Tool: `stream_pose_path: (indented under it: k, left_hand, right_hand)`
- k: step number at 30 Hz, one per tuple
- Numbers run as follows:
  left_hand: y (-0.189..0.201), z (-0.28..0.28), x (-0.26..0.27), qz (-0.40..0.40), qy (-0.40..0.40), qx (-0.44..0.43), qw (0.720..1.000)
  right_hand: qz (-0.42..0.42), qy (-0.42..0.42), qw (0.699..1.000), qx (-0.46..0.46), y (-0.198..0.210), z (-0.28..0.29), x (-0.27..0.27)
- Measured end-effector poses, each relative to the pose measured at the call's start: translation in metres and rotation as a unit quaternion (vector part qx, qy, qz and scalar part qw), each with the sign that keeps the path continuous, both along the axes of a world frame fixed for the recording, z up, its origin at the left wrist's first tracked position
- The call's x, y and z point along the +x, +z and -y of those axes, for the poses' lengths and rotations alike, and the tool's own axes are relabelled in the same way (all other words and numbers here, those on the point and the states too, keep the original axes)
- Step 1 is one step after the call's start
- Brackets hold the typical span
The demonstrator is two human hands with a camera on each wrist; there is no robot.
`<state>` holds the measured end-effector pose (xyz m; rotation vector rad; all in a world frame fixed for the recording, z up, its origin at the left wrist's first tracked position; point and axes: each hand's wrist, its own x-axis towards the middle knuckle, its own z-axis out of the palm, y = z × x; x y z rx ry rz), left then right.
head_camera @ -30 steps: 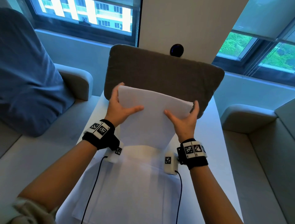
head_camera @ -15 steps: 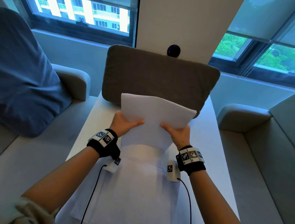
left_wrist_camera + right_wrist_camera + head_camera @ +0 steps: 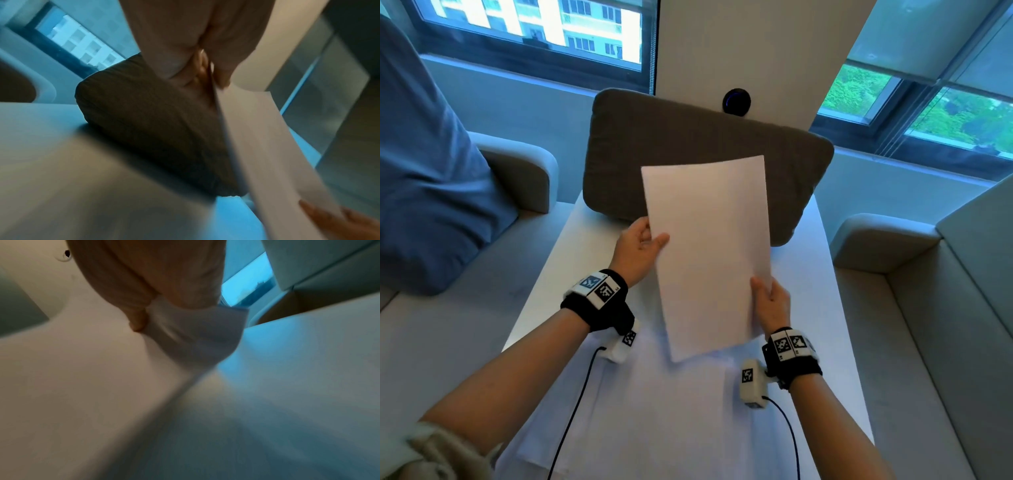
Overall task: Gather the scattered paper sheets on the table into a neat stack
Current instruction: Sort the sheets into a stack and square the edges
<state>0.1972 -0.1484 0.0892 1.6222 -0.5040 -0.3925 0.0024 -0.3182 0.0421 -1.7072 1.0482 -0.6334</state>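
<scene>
white paper sheets [image 3: 709, 253], dark brown cushion [image 3: 688, 150]

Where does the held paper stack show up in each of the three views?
Head: paper stack at centre, lifted, left hand and right hand gripping it.
Left wrist: right side, edge-on.
Right wrist: centre, under the fingers.
Shared landmark: white table.

White paper sheets [image 3: 709, 253], aligned, held upright over the table [image 3: 835, 325].
</scene>
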Motion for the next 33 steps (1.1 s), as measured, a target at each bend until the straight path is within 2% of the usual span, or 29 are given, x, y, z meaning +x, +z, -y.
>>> stream_pose_path:
  k: [2, 3, 5, 6, 8, 10, 12, 14, 16, 20, 26, 33]
  left_hand:
    - [-0.018, 0.0, -0.007, -0.038, -0.068, 0.032, 0.996]
    - [-0.028, -0.002, -0.012, -0.027, -0.096, 0.059, 0.993]
    - [-0.047, -0.009, -0.023, 0.04, -0.151, 0.134, 0.978]
    - [-0.056, -0.013, -0.027, 0.079, -0.184, 0.185, 0.962]
    - [-0.076, -0.021, -0.034, 0.136, -0.264, 0.294, 0.909]
    - [-0.092, -0.027, -0.041, 0.174, -0.337, 0.391, 0.838]
    - [-0.103, -0.032, -0.047, 0.203, -0.383, 0.453, 0.779]
    - [-0.107, -0.037, -0.053, 0.224, -0.407, 0.486, 0.74]
    - [-0.109, -0.042, -0.057, 0.25, -0.415, 0.501, 0.717]
    - [-0.11, -0.045, -0.064, 0.27, -0.393, 0.501, 0.722]
    - [-0.111, -0.055, -0.069, 0.239, -0.382, 0.507, 0.735]
    - [-0.119, -0.076, -0.075, 0.225, -0.355, 0.517, 0.745]
  right_hand:
    - [-0.049, -0.031, 0.997, -0.046, -0.005, 0.018, -0.022]
    - [-0.073, -0.049, 0.994, -0.067, -0.007, 0.029, -0.035]
    - [-0.107, -0.09, 0.987, -0.084, -0.013, 0.05, -0.062]
    - [-0.118, -0.11, 0.984, -0.08, -0.017, 0.06, -0.075]
    - [-0.138, -0.137, 0.979, -0.062, -0.024, 0.076, -0.101]
    - [-0.161, -0.146, 0.974, -0.057, -0.032, 0.085, -0.122]
    - [-0.182, -0.146, 0.971, -0.049, -0.041, 0.089, -0.139]
    - [-0.198, -0.141, 0.969, -0.036, -0.054, 0.092, -0.151]
    - [-0.214, -0.137, 0.967, -0.022, -0.066, 0.093, -0.158]
    - [-0.268, -0.12, 0.956, -0.002, -0.082, 0.093, -0.163]
    - [-0.358, -0.094, 0.929, -0.021, -0.088, 0.1, -0.162]
    - [-0.369, -0.119, 0.922, -0.006, -0.089, 0.1, -0.154]
